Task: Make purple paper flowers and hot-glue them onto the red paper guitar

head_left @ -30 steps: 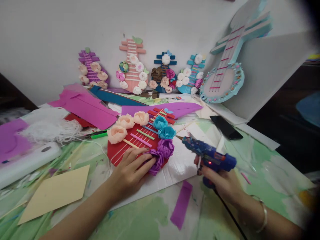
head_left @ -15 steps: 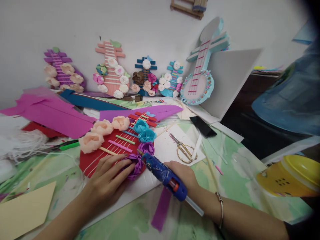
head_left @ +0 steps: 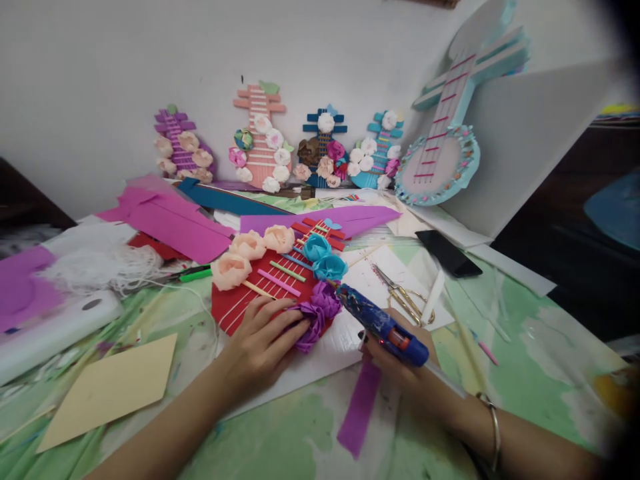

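My left hand lies with fingers stretched over the lower part of a red lute-shaped craft piece. Its fingertips touch the lower of two purple paper flowers. In my right hand is a blue hot glue gun with a clear glue stick at its back. The nozzle is beside the upper purple flower; whether it touches cannot be made out. Peach flowers line the piece's left side, and turquoise flowers its right. Coloured strips cross white strings on its front.
Scissors and a phone lie to the right. A purple paper strip is near my right hand. Left are a tan card, white string and magenta sheets. Several decorated lutes lean on the wall.
The view has swung left, so everything sits further right in the picture. The glue gun's nozzle has moved from between the purple flowers to the upper one's outer edge. My left hand stays on the piece.
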`<state>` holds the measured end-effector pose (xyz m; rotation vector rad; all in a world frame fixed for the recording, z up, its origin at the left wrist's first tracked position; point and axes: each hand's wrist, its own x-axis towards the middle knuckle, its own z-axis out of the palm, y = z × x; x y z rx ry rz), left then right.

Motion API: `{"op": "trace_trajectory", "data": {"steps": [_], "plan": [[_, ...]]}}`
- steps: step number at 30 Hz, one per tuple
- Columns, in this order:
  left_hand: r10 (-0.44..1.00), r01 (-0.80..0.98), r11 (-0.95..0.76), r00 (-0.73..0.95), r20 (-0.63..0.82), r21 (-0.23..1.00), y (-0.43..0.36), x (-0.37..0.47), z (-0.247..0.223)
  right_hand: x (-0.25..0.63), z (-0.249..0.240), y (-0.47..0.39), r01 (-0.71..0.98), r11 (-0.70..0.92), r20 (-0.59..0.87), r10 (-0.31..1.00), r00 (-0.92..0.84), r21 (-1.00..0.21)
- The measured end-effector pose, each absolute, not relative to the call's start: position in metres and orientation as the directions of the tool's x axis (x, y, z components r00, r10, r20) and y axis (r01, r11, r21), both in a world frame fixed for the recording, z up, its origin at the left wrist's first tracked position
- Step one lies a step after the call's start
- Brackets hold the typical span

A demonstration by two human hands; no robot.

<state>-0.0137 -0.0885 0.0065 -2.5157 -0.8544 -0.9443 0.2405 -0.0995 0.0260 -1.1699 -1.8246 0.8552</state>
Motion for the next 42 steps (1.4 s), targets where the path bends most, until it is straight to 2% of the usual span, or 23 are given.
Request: {"op": "trace_trajectory", "data": {"steps": [4, 13, 25, 33, 42], "plan": [[0.431, 0.636, -0.769, 0.598, 0.676, -0.072, -0.088, -0.013, 0.006, 0.240, 0.024, -0.099, 0.352, 0.281, 0.193, 0.944, -0.267, -0.893], [0.507, 0.641, -0.767, 0.573, 0.644, 0.033, -0.092, -0.014, 0.009, 0.244, 0.001, -0.098, 0.151, 0.238, 0.202, 0.954, -0.222, -0.959], [0.494, 0.615, -0.781, 0.499, 0.713, 0.110, -0.093, -0.009, 0.010, 0.250, -0.010, -0.098, 0.171, 0.162, 0.131, 0.975, -0.180, -0.972], [0.458, 0.615, -0.786, 0.503, 0.733, 0.070, -0.091, -0.009, 0.009, 0.251, -0.012, -0.098, 0.175, 0.169, 0.132, 0.970, -0.204, -0.970], [0.496, 0.569, -0.802, 0.466, 0.733, 0.181, -0.093, -0.007, 0.013, 0.249, -0.006, -0.098, 0.163, 0.165, 0.129, 0.969, -0.208, -0.973]]}}
